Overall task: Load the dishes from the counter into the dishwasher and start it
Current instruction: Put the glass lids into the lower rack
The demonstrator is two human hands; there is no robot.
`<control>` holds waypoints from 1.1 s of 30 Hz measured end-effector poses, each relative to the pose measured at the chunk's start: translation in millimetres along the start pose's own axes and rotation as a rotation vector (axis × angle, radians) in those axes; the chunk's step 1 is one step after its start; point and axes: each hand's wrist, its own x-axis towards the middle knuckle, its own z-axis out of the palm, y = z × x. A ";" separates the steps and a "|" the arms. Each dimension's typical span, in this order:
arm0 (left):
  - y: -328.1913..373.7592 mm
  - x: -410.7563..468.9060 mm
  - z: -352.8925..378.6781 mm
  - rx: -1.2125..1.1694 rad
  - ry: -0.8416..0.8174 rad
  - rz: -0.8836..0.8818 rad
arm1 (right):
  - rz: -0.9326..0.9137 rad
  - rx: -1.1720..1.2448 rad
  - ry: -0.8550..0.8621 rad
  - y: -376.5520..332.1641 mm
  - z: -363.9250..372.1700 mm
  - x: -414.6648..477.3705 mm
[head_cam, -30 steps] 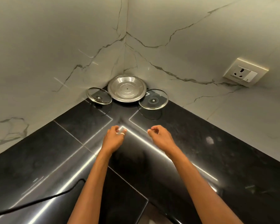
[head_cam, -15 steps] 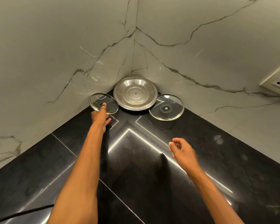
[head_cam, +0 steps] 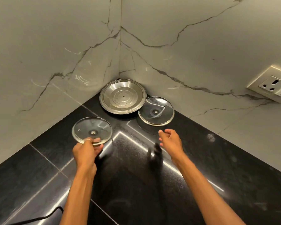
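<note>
Glass with a thin metal rim makes up the small round glass lid (head_cam: 92,130), left of the frame's middle. It is see-through, with a small metal fastener at its centre and a tiny steam hole near its left edge. The left hand (head_cam: 85,153) holds it by the near edge, thumb on top and fingers (head_cam: 98,147) curled beneath, showing through the glass. The lid tilts toward the camera over the black tabletop (head_cam: 234,168); whether its far edge touches the surface cannot be told.

At the back, in the corner of the marble wall (head_cam: 39,46), a steel lid (head_cam: 122,96) with ridged rings and a centre hole leans upright. Just to its right, a second glass lid (head_cam: 156,111) leans against the wall, overlapping the steel lid's edge. The right hand (head_cam: 170,142) hangs just below that lid, apart from it, fingers (head_cam: 167,131) loosely curled and holding nothing.

A wall socket (head_cam: 272,85) sits at the right edge, and a black cable (head_cam: 39,218) lies at the lower left.

Half a second ago the small glass lid leaned on the left wall beside the steel lid, with the left hand just reaching it. It has since come away from the wall, toward the lower left. The right hand has moved up closer to the second glass lid. The steel lid and the second glass lid have kept their places.
</note>
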 end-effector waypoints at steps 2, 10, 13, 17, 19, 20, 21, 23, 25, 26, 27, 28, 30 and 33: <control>-3.1 -23.4 -2.4 -0.004 -0.047 -0.005 | 0.060 0.082 0.081 -11.2 6.9 21.9; 12.5 -76.3 4.1 -0.006 -0.183 0.037 | 0.327 0.614 0.132 -34.2 31.8 84.7; 14.8 -84.1 0.0 0.025 -0.190 0.055 | 0.341 0.758 0.060 -36.6 37.0 92.0; 13.3 -88.9 -7.0 0.084 -0.214 0.079 | 0.300 0.757 0.058 -39.3 28.8 86.5; 12.0 -91.8 -8.7 0.112 -0.207 0.099 | 0.278 0.719 0.091 -39.7 14.7 59.7; 11.6 -94.7 -9.2 0.126 -0.199 0.116 | 0.253 0.698 0.110 -36.0 7.4 39.9; 11.0 -97.6 -10.6 0.141 -0.190 0.141 | 0.221 0.683 0.126 -29.1 1.1 16.7; 6.1 -106.7 -13.2 0.182 -0.186 0.182 | 0.152 0.675 0.172 -9.9 -15.5 -37.8; -2.7 -120.5 -17.0 0.234 -0.221 0.219 | 0.119 0.685 0.219 11.9 -34.4 -93.7; -6.4 -127.3 -19.1 0.259 -0.247 0.238 | 0.116 0.681 0.220 20.9 -42.3 -116.5; -11.4 -136.1 -20.9 0.294 -0.280 0.252 | 0.121 0.659 0.218 30.3 -51.5 -139.5; -15.7 -144.2 -22.4 0.330 -0.317 0.270 | 0.124 0.628 0.212 39.3 -59.6 -157.4; -25.9 -164.4 -25.1 0.413 -0.417 0.310 | 0.144 0.591 0.233 57.6 -77.5 -190.7; -40.4 -194.6 -28.7 0.515 -0.570 0.342 | 0.176 0.585 0.313 83.0 -102.1 -228.7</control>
